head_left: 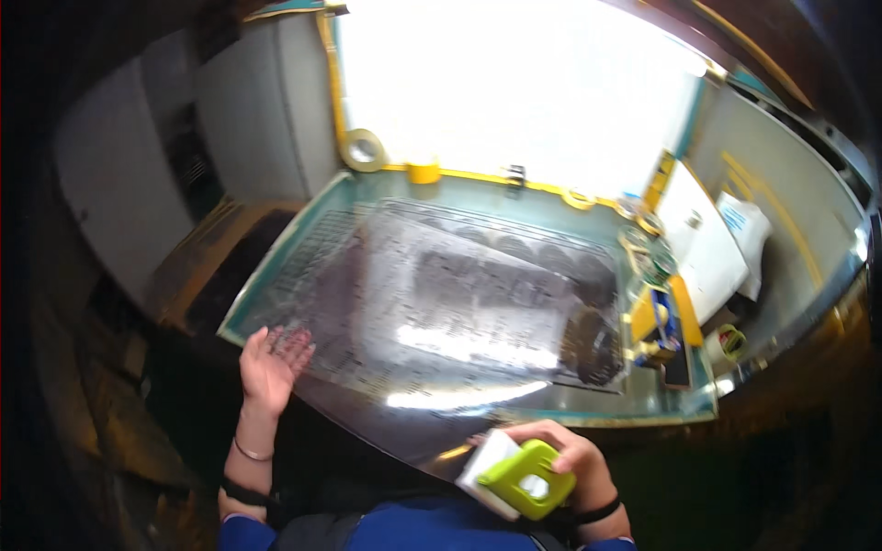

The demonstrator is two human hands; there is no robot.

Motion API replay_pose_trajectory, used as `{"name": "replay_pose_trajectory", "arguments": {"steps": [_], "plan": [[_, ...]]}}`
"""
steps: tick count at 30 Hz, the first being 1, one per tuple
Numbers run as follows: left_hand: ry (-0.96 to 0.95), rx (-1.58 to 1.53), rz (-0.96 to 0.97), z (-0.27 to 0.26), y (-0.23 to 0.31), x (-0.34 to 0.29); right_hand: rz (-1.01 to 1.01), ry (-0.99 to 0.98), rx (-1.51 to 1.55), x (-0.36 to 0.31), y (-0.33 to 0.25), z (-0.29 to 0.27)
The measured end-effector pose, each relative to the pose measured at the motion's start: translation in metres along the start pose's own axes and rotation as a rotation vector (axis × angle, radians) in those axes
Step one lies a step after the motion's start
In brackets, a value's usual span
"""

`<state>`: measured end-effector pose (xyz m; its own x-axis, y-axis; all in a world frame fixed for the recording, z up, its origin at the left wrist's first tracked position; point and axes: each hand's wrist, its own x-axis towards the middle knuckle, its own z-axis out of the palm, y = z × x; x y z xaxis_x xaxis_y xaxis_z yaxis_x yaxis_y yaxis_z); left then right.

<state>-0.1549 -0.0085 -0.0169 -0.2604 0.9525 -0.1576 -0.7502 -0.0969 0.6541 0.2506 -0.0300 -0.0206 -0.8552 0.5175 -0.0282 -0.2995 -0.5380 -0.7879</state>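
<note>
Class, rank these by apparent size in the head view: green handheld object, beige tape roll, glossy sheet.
1. Glossy sheet
2. Green handheld object, likely enlarged by nearness
3. Beige tape roll

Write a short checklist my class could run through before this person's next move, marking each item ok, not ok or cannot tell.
1. Right hand holding the green-and-white tool: ok.
2. Left hand open: ok.
3. Left hand clear of the glossy sheet: cannot tell.
4. Sheet wholly on the table: not ok, it overhangs the near edge.
5. Sheet free of glare: not ok, bright streaks cross it.
6. Blue tool at the table's right side: ok.
</note>
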Motion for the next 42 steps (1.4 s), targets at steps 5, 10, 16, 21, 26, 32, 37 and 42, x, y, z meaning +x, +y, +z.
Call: {"name": "replay_pose_trajectory", "arguments": {"steps": [5,10,16,21,26,32,37,42], "plan": [[-0.004,0.399,0.078,-0.018,0.042,0.003,0.137,-0.039,-0.168,-0.027,-0.01,-0.016],[-0.032,0.92,0.131,-0.035,0.059,-0.008,0.207,0.212,-0.012,-0.035,-0.011,-0.003],[-0.201,1.258,0.009,-0.037,0.06,-0.011,0.058,0.344,-0.094,-0.048,-0.002,-0.012],[-0.162,1.233,0.075,-0.022,0.059,-0.024,0.08,0.393,-0.113,-0.035,-0.002,-0.005],[-0.143,0.915,0.09,-0.036,0.062,-0.022,0.091,0.419,-0.14,-0.022,-0.006,-0.005],[0.026,0.668,0.225,-0.086,0.083,-0.003,0.046,0.499,-0.17,-0.005,-0.013,-0.011],[0.264,0.375,0.396,-0.156,0.13,0.02,-0.075,0.652,-0.191,0.014,-0.015,-0.016],[0.406,0.107,0.689,-0.198,0.158,0.065,-0.161,0.775,-0.198,0.031,-0.017,-0.024]]}}
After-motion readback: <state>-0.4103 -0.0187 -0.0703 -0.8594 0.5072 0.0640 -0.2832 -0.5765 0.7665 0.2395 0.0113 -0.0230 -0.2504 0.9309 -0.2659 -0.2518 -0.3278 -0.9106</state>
